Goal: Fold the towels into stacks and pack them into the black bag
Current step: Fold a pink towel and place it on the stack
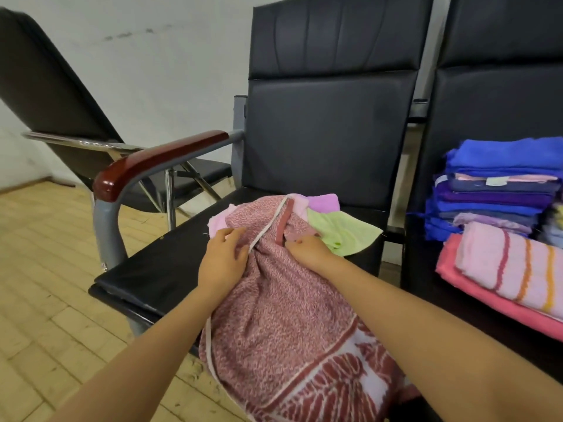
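Note:
A large red-and-white patterned towel (pixel 283 303) is draped from the black chair seat (pixel 158 269) down toward me, bunched in the middle. My left hand (pixel 224 254) grips its white-edged hem on the left. My right hand (pixel 306 246) pinches the towel near its dark red band. Under the towel lie a pink towel (pixel 217 222), a lilac towel (pixel 324 202) and a light green towel (pixel 344 231). No black bag is in view.
On the chair to the right stands a stack of folded blue and purple towels (pixel 493 190), with a pink striped towel (pixel 511 269) folded in front of it. A wooden armrest (pixel 152 162) rises at the left. Another black chair (pixel 61 95) stands beyond it on the wooden floor.

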The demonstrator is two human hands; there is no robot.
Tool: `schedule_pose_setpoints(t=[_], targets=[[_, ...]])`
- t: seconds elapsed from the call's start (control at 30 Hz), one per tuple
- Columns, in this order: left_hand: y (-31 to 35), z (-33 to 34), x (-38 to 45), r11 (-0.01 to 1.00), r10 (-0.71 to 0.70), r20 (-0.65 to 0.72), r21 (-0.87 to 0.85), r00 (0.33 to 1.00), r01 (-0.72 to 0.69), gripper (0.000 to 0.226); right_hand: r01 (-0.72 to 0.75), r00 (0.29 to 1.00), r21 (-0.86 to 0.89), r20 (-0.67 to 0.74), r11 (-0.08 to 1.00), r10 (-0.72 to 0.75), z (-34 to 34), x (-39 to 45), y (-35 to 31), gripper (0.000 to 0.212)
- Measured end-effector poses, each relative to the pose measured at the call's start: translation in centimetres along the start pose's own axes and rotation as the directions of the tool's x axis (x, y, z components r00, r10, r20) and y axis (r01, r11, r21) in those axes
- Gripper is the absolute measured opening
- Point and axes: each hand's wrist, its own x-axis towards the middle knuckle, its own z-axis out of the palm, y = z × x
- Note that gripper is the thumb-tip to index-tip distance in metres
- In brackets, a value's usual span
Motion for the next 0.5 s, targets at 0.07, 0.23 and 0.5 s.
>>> schedule_pose_setpoints(t=[0.07, 0.23, 0.5], targets=[[-0.7, 1.3, 0.8, 1.0, 0.017, 0.091, 0.013, 0.996, -0.019, 0.046, -0.028, 0.999, 0.09, 0.043, 0.996, 0.024, 0.4, 0.7, 0.7, 0.029], [-1.0, 2.7, 2.2, 0.997, -0.042, 0.146, 0.065, 0.988, 0.033, 0.023, -0.05, 0.999, 0.302, 0.022, 0.952, 0.045, 0.6, 1.2, 1.8, 0.021], [1.6, -4.8, 5.3, 0.531, -0.587, -0.061, -0.781, 0.807, 0.327, 0.021, 0.168, 0.939, 0.889, -0.276, 0.426, 0.206, -5.0, -0.2, -1.1, 0.012]])
